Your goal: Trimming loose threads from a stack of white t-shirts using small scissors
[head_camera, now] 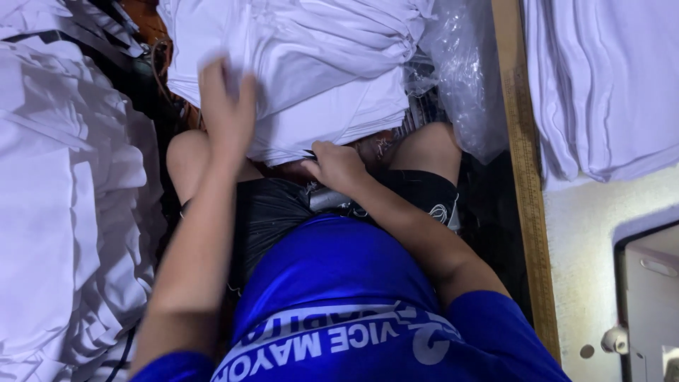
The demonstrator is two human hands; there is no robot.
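Observation:
A thick stack of folded white fabric pieces (318, 64) lies in front of my knees. My left hand (226, 106) is blurred and rests flat against the stack's left side, fingers up. At the stack's lower edge my right hand (336, 166) pinches the bottom layers of the white fabric. I sit in a blue shirt and black shorts, both knees showing under the stack.
A loose heap of white cloth (64, 198) fills the left side. Clear crumpled plastic (463, 71) sits right of the stack. A wooden table edge (527, 184) runs down the right, with more folded white fabric (608, 85) and part of a white sewing machine (647, 297) on it.

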